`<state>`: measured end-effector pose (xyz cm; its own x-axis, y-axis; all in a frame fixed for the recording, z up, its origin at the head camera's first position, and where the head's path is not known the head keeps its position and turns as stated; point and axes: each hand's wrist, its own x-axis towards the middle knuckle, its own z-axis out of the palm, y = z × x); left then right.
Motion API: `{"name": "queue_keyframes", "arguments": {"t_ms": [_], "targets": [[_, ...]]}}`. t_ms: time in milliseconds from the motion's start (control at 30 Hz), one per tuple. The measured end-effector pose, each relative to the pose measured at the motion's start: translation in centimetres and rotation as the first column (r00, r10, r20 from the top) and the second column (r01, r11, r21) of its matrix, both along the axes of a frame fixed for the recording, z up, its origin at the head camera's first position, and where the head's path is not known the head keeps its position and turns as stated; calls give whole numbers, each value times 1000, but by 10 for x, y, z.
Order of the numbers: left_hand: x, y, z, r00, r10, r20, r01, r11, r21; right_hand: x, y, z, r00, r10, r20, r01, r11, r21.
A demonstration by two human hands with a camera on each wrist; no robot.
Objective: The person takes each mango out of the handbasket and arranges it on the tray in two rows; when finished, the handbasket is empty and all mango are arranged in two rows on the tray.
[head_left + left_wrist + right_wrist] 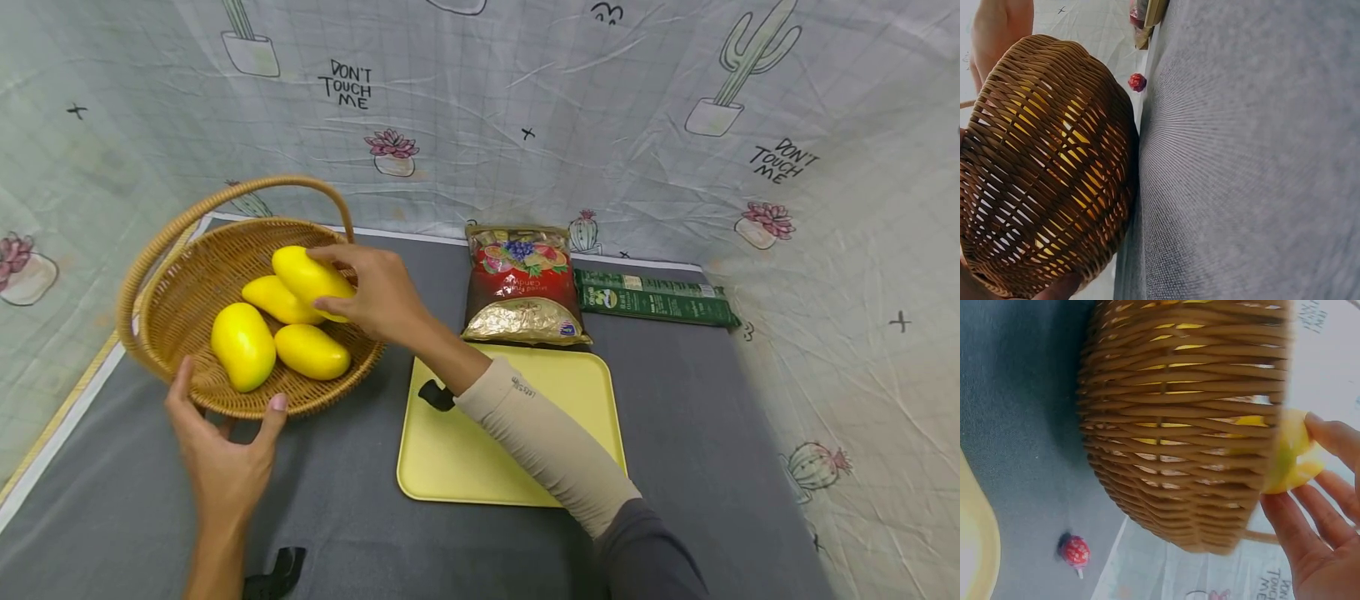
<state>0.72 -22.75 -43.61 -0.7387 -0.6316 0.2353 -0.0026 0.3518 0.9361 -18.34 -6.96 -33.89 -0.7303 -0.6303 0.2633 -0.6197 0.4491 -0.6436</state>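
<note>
A brown wicker basket (172, 292) with an arched handle stands on the left of the grey table. In it lie three yellow mangoes, one greenish at its lower end (243, 346). My left hand (228, 467) holds the basket's near side, thumb and fingers spread along the rim. With its thumb and fingers my right hand (378, 292) grips another mango (303, 273) above the others, at the basket's right side. The right wrist view shows this mango (1288, 456) partly behind the rim.
Under my right forearm lies a yellow tray (450, 458). Behind it is a red and gold candy bag (521, 283), with a green packet (656, 298) to its right. A small red wrapped ball with a white stub (1075, 552) lies near the basket. Patterned cloth (487, 150) hangs behind.
</note>
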Motion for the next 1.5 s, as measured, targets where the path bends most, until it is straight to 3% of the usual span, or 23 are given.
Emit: {"name": "queue_keyframes", "arguments": {"t_ms": [200,400,700,1033,1233,1500], "targets": [[2,1,1,1000,-3,13,3,1000,-6,8,25,4,990,58,132,-29,977,-213],[2,1,2,1000,-4,11,4,1000,-2,12,57,7,964,133,231,-39,928,-371],[2,0,0,1000,-8,8,8,1000,1,15,109,2,933,189,306,-32,892,-451],[3,-1,0,1000,-6,11,7,1000,-8,19,160,-16,921,105,375,34,938,-346],[3,-1,0,1000,-9,11,9,1000,1,20,176,-35,895,97,436,39,955,-292],[2,-2,0,1000,-18,2,18,1000,8,20,183,-56,901,6,435,38,995,-93]]}}
